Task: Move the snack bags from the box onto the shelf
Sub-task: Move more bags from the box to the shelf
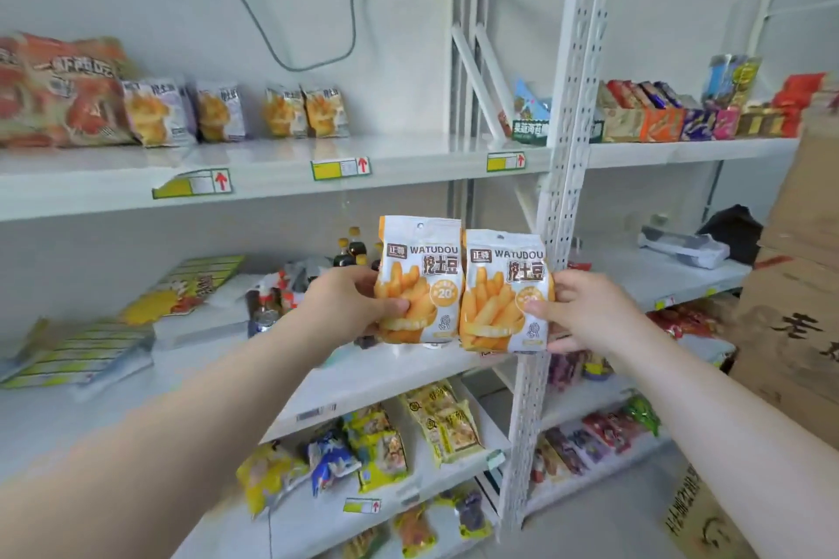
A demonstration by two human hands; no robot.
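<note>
Two white-and-orange snack bags with fries pictured on them are held up side by side in front of the shelving. My left hand (349, 304) grips the left snack bag (420, 277) by its left edge. My right hand (585, 313) grips the right snack bag (504, 290) by its right edge. Both bags are upright, below the upper shelf (408, 159). Several matching bags (304, 111) stand in a row at the back of that upper shelf, with bare shelf to their right. Brown cardboard boxes (799, 286) are stacked at the right edge.
A large red snack pack (59, 91) stands at the shelf's far left. A perforated white upright (558, 195) divides the shelving bays. Small boxed snacks (681, 118) fill the right bay. Lower shelves hold bottles (354, 247), flat packs and assorted bags. A grey cable hangs on the wall.
</note>
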